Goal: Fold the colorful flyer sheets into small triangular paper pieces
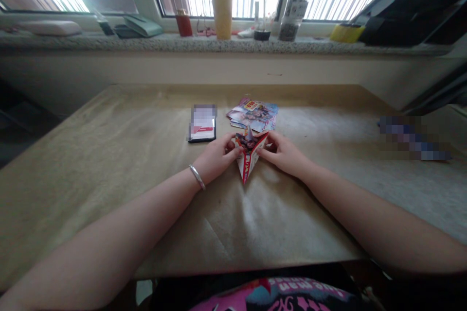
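Observation:
Between my two hands is a folded sheet of printed paper (247,158), red, white and dark, with one sharp point toward me and another standing up at the far side. My left hand (219,154), with a silver bangle (197,177) at the wrist, pinches the left edge with thumb and fingers. On the other edge, my right hand (282,151) is closed in the same way, thumb on top. Some fingertips are hidden behind the paper. Just beyond it lies a loose stack of colourful printed sheets (253,115).
A phone or tablet (202,124) with a lit, blurred screen lies left of the stack. Far right on the table (109,194) is a blurred flat item (414,138). Bottles, a red jar (183,23) and a black bag (404,9) line the stone windowsill (146,44).

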